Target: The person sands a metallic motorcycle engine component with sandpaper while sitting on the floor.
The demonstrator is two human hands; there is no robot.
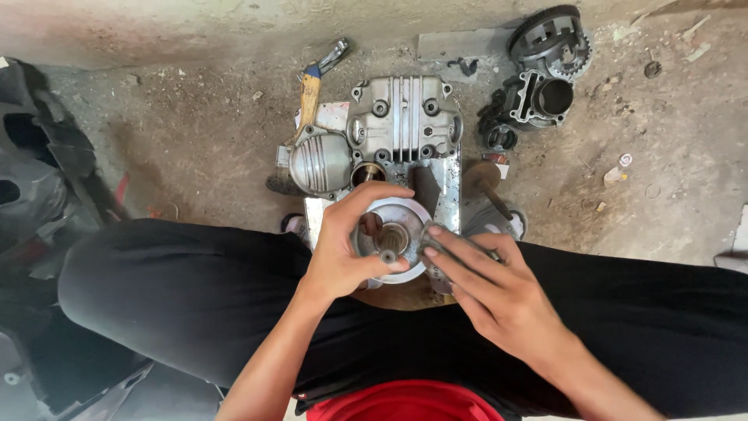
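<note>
A: Round metal part [395,234], silver, disc-shaped with a central hub, sits between the knees just above the lap. Left hand [343,242] curls over its rim, thumb underneath, fingers clenched on the edge. Grasping it, clearly.

B: And the right hand [491,288]?

A: Fingers extended and flat, pressing a small grey abrasive-looking pad [436,253] against the disc's right edge. Grip is a pinch on the pad, not a fist.

B: Risks from here?

A: My read: the disc is held by one hand only, with no stand that I can see. If the pad drags hard, the part could twist out of the left fingers and drop onto the engine casing [397,129] just beyond it. Fingertips also ride close to the rim, so a slip could scrape them.

B: Further out?

A: Casing lies on the dirt floor [202,132], finned grey cover on its left. A wooden-handled tool [310,93] lies behind it. Upper right, a dark cylinder block [541,97] and a toothed clutch basket [549,39], touching or nearly so.

B: Any packages or labels?

A: No packages in view. Only pale paper scraps [615,173] on the floor at right, and a small white-and-red tag [499,165] by the casing's right side; too small to read.
</note>
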